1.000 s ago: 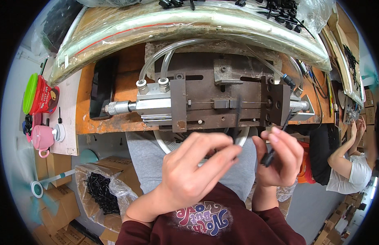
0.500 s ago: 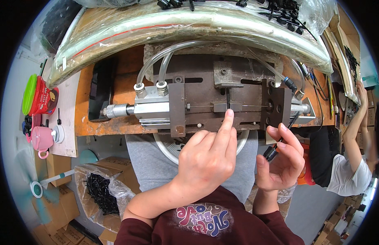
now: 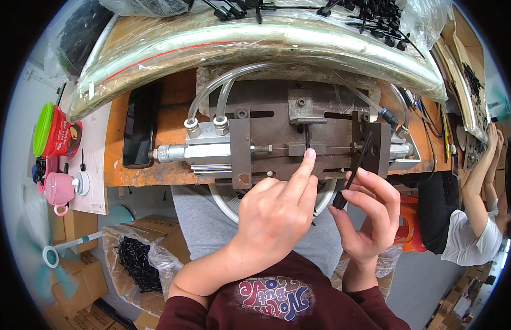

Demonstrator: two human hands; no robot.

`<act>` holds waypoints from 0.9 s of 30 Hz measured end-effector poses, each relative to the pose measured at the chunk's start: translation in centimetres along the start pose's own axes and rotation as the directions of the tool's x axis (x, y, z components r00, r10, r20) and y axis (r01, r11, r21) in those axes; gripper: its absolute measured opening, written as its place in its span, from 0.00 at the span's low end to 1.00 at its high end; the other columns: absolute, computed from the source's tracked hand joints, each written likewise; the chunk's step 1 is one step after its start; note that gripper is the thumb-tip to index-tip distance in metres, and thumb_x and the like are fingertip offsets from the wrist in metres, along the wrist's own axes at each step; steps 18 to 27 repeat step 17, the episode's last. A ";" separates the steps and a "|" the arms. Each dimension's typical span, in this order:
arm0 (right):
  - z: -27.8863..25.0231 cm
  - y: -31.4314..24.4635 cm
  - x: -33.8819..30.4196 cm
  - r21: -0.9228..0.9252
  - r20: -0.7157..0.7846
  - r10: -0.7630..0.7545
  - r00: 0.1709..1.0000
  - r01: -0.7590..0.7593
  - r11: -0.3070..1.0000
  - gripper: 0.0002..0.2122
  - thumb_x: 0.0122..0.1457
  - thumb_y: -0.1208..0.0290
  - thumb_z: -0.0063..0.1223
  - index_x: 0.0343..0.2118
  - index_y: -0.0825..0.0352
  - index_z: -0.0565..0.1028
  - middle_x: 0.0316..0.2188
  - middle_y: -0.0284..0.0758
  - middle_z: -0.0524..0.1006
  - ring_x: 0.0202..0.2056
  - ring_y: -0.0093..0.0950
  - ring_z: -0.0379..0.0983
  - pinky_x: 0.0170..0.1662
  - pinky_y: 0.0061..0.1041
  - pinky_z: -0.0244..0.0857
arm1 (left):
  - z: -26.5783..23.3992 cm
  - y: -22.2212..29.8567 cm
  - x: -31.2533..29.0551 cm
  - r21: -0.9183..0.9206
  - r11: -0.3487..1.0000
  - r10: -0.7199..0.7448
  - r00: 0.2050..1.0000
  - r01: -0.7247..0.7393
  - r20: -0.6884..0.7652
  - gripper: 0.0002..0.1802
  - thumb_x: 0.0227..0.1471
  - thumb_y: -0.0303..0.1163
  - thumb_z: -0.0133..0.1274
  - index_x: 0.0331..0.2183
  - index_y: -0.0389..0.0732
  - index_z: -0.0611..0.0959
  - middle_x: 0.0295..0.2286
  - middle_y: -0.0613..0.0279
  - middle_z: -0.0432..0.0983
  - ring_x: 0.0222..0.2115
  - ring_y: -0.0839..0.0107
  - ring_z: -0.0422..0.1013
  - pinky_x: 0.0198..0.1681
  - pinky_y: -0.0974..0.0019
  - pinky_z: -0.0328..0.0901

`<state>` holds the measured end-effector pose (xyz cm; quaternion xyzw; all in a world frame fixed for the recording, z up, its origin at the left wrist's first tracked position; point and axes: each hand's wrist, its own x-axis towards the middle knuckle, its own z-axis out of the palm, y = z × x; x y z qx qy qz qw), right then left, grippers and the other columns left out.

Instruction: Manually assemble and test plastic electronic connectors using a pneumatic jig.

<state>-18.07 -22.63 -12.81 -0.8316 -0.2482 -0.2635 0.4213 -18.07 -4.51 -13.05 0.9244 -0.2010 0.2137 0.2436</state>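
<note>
My left hand (image 3: pixel 275 214) reaches over the bench fixture (image 3: pixel 277 121) with its index finger stretched out. That fingertip touches the lower end of a thin black rod (image 3: pixel 307 134), which lies across a small metal block (image 3: pixel 295 149) in the middle; the other fingers are bent and hold nothing visible. To the right, my right hand (image 3: pixel 371 220) pinches a black plastic stem with a thick end (image 3: pixel 360 159). Its thick end sits by the thumb and the stem points up in front of the right bracket (image 3: pixel 380 148). Thin pins from both sides point at the block.
Air cylinders (image 3: pixel 207 151) with clear hoses flank the fixture. A phone (image 3: pixel 139 126) lies left of it, near a pink cup (image 3: pixel 59 190). Black parts (image 3: pixel 376 22) are heaped on the plastic-covered shelf, more in a box (image 3: pixel 139 261). Another person's arm (image 3: pixel 484 165) shows at right.
The pins at both sides have moved inward toward the block. My right hand has shifted left, and its black stem now points more upward. The left fingertip stays at the block.
</note>
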 end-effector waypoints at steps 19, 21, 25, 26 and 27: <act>0.9 -0.4 1.5 -0.248 0.456 -0.015 0.890 0.143 0.958 0.09 0.53 0.79 0.60 0.39 0.68 0.78 0.57 0.46 0.77 0.27 0.30 0.75 0.35 0.26 0.71 | -7.1 -2.9 3.4 -0.159 0.980 0.108 0.991 -0.118 -0.074 0.23 0.42 0.45 0.73 0.40 0.45 0.89 0.39 0.60 0.86 0.34 0.66 0.83 0.36 0.70 0.73; 0.9 -0.4 1.5 -0.248 0.456 -0.015 0.890 0.143 0.958 0.09 0.53 0.79 0.60 0.39 0.68 0.78 0.57 0.46 0.77 0.27 0.30 0.75 0.35 0.26 0.71 | -7.1 -2.9 3.4 -0.159 0.980 0.108 0.991 -0.118 -0.074 0.23 0.42 0.45 0.73 0.40 0.45 0.89 0.39 0.60 0.86 0.34 0.66 0.83 0.36 0.70 0.73; 0.9 -0.4 1.5 -0.248 0.456 -0.015 0.890 0.143 0.958 0.09 0.53 0.79 0.60 0.39 0.68 0.78 0.57 0.46 0.77 0.27 0.30 0.75 0.35 0.26 0.71 | -7.1 -2.9 3.4 -0.159 0.980 0.108 0.991 -0.118 -0.074 0.23 0.42 0.45 0.73 0.40 0.45 0.89 0.39 0.60 0.86 0.34 0.66 0.83 0.36 0.70 0.73; 0.9 -0.4 1.5 -0.248 0.456 -0.015 0.890 0.143 0.958 0.09 0.53 0.79 0.60 0.39 0.68 0.78 0.57 0.46 0.77 0.27 0.30 0.75 0.35 0.26 0.71 | -7.1 -2.9 3.4 -0.159 0.980 0.108 0.991 -0.118 -0.074 0.23 0.42 0.45 0.73 0.40 0.45 0.89 0.39 0.60 0.86 0.34 0.66 0.83 0.36 0.70 0.73; 0.9 -0.4 1.5 -0.248 0.456 -0.015 0.890 0.143 0.958 0.09 0.53 0.79 0.60 0.39 0.68 0.78 0.57 0.46 0.77 0.27 0.30 0.75 0.35 0.26 0.71 | -7.1 -2.9 3.4 -0.159 0.980 0.108 0.991 -0.118 -0.074 0.23 0.42 0.45 0.73 0.40 0.45 0.89 0.39 0.60 0.86 0.34 0.66 0.83 0.36 0.70 0.73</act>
